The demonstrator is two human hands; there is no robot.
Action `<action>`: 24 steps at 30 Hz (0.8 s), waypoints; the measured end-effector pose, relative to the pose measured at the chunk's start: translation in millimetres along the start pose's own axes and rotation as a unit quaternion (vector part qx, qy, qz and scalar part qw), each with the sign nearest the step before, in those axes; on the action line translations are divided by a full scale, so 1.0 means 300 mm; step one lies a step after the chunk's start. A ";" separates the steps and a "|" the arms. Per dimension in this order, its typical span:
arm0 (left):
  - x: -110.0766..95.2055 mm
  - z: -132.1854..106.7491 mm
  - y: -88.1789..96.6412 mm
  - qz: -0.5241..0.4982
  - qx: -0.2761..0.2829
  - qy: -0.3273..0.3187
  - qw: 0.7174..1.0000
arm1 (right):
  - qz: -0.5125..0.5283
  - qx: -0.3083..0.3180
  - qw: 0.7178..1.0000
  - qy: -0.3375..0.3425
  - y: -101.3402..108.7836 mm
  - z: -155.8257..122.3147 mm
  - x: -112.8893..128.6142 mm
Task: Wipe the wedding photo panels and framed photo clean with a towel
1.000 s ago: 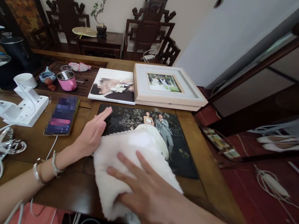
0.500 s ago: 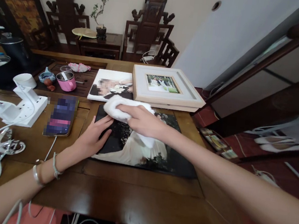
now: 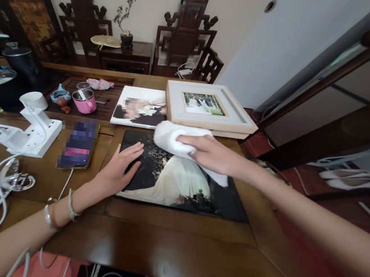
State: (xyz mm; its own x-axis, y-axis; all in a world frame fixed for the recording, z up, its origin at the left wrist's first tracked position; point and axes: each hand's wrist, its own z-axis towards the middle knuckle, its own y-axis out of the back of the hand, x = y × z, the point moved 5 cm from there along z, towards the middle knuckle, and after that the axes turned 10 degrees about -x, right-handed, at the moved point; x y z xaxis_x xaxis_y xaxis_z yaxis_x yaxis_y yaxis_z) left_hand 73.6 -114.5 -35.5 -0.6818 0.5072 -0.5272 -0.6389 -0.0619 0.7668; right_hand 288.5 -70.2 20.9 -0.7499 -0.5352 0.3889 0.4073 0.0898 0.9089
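A dark photo panel [image 3: 178, 187] showing a long white dress lies flat on the wooden table [image 3: 158, 239]. My left hand [image 3: 122, 164] rests on its left edge with fingers stretched out, holding nothing. Bunched in my right hand [image 3: 212, 153] is a white cloth [image 3: 171, 139], pressed onto the panel's upper part; a loose corner of it trails to the right below my wrist. The cloth and my hand hide part of the picture. Just behind lie a white-edged photo print [image 3: 138, 116] and a pale wooden picture frame [image 3: 207, 125] stacked on another flat piece.
On the left are a phone [image 3: 78, 145], a white power strip [image 3: 47, 138] with cables, and a clear hair claw [image 3: 0, 191]. Farther back stand a pink cup [image 3: 84, 101] and a dark pot [image 3: 22, 65]. Carved chairs [image 3: 187, 34] line the wall.
My right hand has slid the white cloth to the right across the panel, uncovering its upper left part. My left hand stays on the left edge.
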 end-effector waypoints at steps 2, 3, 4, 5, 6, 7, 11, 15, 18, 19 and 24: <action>-0.006 0.002 0.003 0.003 0.004 0.006 1.000 | -0.041 -0.012 0.999 -0.029 0.016 -0.075 -0.090; -0.009 0.003 0.005 0.007 0.007 0.009 1.000 | -0.055 -0.017 0.998 -0.032 0.020 -0.114 -0.122; -0.011 0.004 0.005 0.010 0.010 0.011 1.000 | -0.067 -0.018 0.997 -0.026 0.018 -0.153 -0.141; -0.012 0.005 0.006 0.013 0.013 0.013 1.000 | -0.078 -0.021 0.997 -0.015 0.013 -0.193 -0.147; -0.012 0.006 0.006 0.015 0.017 0.014 1.000 | -0.086 -0.026 0.996 -0.001 0.004 -0.234 -0.139; -0.011 0.007 0.005 0.016 0.020 0.016 1.000 | -0.092 -0.030 0.995 0.016 -0.008 -0.273 -0.119; -0.005 0.006 0.002 0.014 0.026 0.016 0.999 | -0.080 -0.021 0.992 0.099 -0.060 -0.410 0.062; -0.006 0.004 0.003 0.008 0.026 0.020 0.999 | -0.049 0.052 0.986 0.153 -0.083 -0.461 0.208; -0.011 0.002 0.003 0.017 0.027 0.018 0.999 | -0.035 0.029 0.992 0.118 -0.058 -0.427 0.156; -0.013 0.001 0.002 0.018 0.028 0.017 0.999 | -0.033 0.014 0.994 0.102 -0.046 -0.408 0.113; -0.012 -0.001 0.002 0.020 0.035 0.012 0.999 | -0.025 0.008 0.998 0.053 0.000 -0.289 -0.122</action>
State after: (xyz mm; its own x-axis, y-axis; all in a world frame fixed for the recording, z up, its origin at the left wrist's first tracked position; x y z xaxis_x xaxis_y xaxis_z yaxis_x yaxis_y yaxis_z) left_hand 75.5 -116.7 -33.3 -0.7154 0.4853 -0.5027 -0.5845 -0.0213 0.8111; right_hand 361.1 -123.3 -6.3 -0.7090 -0.6254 0.3260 0.3622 0.0737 0.9292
